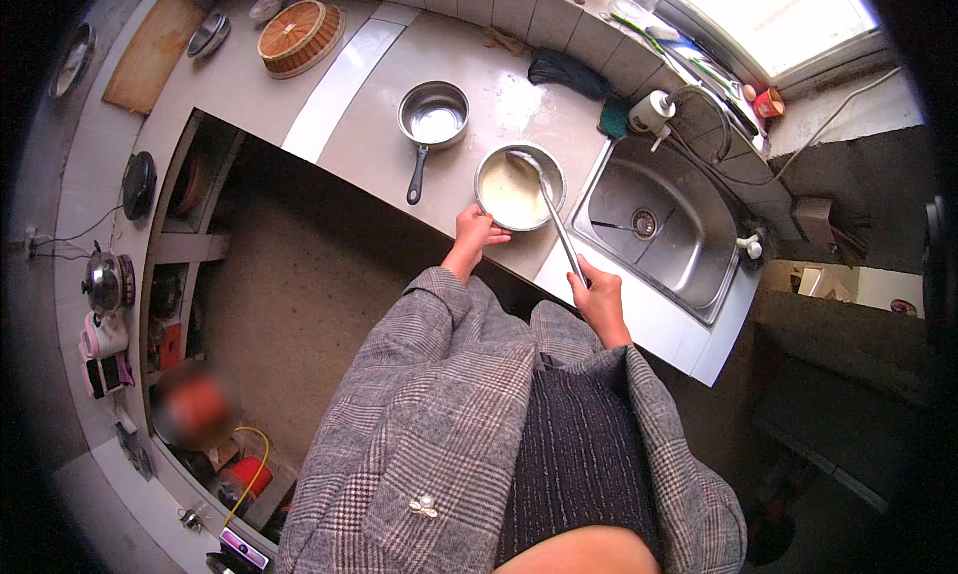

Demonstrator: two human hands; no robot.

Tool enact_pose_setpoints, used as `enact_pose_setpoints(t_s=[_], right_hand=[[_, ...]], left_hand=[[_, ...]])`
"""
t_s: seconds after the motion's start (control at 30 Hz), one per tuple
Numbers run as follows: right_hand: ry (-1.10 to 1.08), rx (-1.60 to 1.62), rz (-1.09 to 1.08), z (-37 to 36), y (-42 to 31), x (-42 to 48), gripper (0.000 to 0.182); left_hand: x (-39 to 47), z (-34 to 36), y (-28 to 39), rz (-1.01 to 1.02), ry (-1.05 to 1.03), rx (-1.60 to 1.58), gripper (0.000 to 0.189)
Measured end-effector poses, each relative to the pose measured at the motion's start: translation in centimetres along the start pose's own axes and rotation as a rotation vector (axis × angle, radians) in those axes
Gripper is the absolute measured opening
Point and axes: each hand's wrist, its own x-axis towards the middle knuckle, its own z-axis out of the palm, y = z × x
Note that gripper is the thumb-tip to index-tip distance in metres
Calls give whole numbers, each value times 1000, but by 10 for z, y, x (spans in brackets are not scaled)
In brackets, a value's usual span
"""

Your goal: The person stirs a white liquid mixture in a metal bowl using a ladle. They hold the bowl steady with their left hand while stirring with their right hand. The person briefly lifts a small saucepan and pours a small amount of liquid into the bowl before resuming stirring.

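A round metal bowl (513, 200) of pale, creamy liquid stands on the counter in front of me. My left hand (477, 235) touches its near rim with the fingers; how firmly it grips is not plain. My right hand (599, 293) is closed around the long handle of a metal ladle (563, 233), whose head dips into the liquid at the bowl's far side. Left of the bowl, a small metal saucepan (435, 116) stands with its black handle towards the counter's front edge. It looks empty and neither hand touches it.
A stainless steel sink (666, 222) lies to the right, with a faucet (651, 113) and a green scouring pad (613, 117) behind. A dark cloth (567, 74) lies by the tiled wall. Further left are a wicker basket (299, 39), metal bowls (208, 35) and a wooden board (153, 50).
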Motion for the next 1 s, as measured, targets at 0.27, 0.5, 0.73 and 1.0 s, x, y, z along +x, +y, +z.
enact_pose_setpoints(t_s=[0.27, 0.5, 0.73, 1.0], right_hand=[[-152, -239, -297, -24, 11, 3, 37], [-220, -453, -458, -76, -2, 22, 34], [-152, -715, -598, -83, 0, 60, 31], [-208, -765, -455, -92, -14, 46, 32]], left_hand=[[6, -4, -5, 16, -17, -1, 13], [7, -6, -6, 24, -36, -11, 13], [5, -5, -2, 28, -35, -19, 9], [4, -4, -7, 44, -8, -50, 8]])
